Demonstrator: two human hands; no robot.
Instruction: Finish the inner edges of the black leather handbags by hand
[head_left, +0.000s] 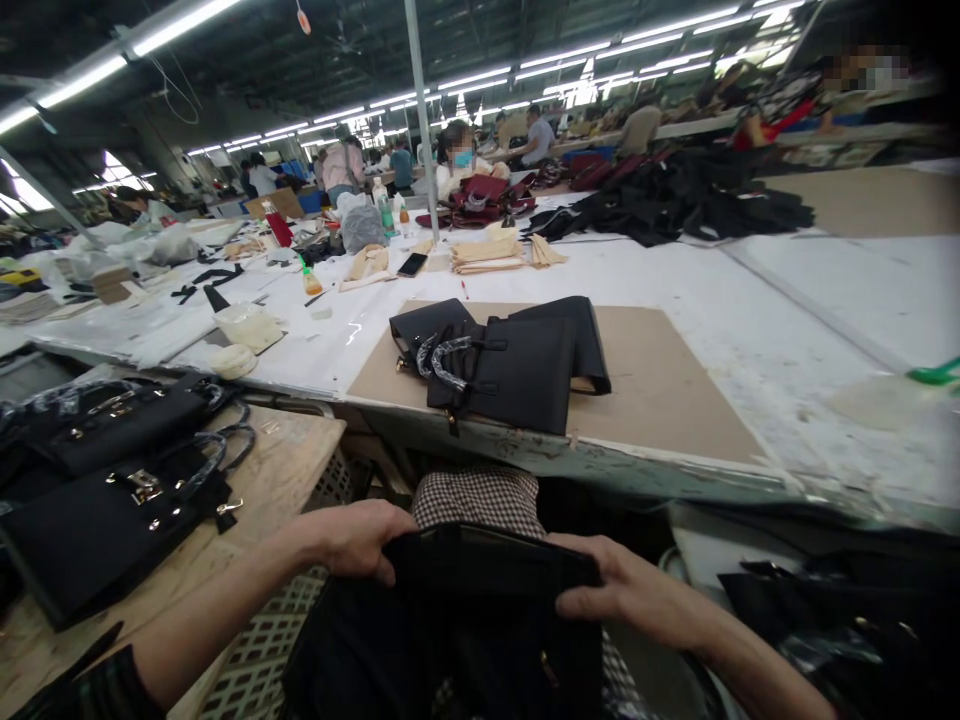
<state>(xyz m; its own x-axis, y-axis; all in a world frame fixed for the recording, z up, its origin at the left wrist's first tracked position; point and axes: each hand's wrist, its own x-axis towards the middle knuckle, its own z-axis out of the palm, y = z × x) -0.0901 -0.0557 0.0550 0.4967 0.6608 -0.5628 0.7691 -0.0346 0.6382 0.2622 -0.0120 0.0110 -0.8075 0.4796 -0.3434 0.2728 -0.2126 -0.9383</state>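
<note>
**We gripped a black bag (pixel 480 570) at six o'clock, its lower half lost to view**

Nearest us, at six o'clock, the bag sagged over our lap, cut off by the bottom of the view. Our left hand (pixel 364 540) pinched its rim at the left end, and our right hand (pixel 619 585) clasped the right end, thumb on top; the fingers beneath were mostly hidden. The cloth was so dark that we could hardly make out its folds, only a small gold-coloured fitting (pixel 550 668). Brown-and-white checked fabric (pixel 480 495) showed just past the rim.

At seven o'clock a lattice plastic crate (pixel 259 640) was partly covered by our left arm. Around nine, smooth black handbags (pixel 112 530) with metal clasps lay on a worn wooden board (pixel 300 440), cut off by the left edge. At four o'clock, dark goods (pixel 847 630) sank into shadow, their shapes unclear.

Beyond, at twelve, a stiff-sided bag (pixel 517 365) with plastic-wrapped handles lay on a flat brown sheet (pixel 660 360), overlapping other black pieces. Behind it we saw folded cream cloth (pixel 487 255) and a phone (pixel 412 264). At one o'clock rose a limp black heap (pixel 675 200); at twelve, maroon bags (pixel 484 200) partly hid a co-worker (pixel 448 183), and a pale post (pixel 421 110) stood in the way. Farther back, people blurred.
</note>
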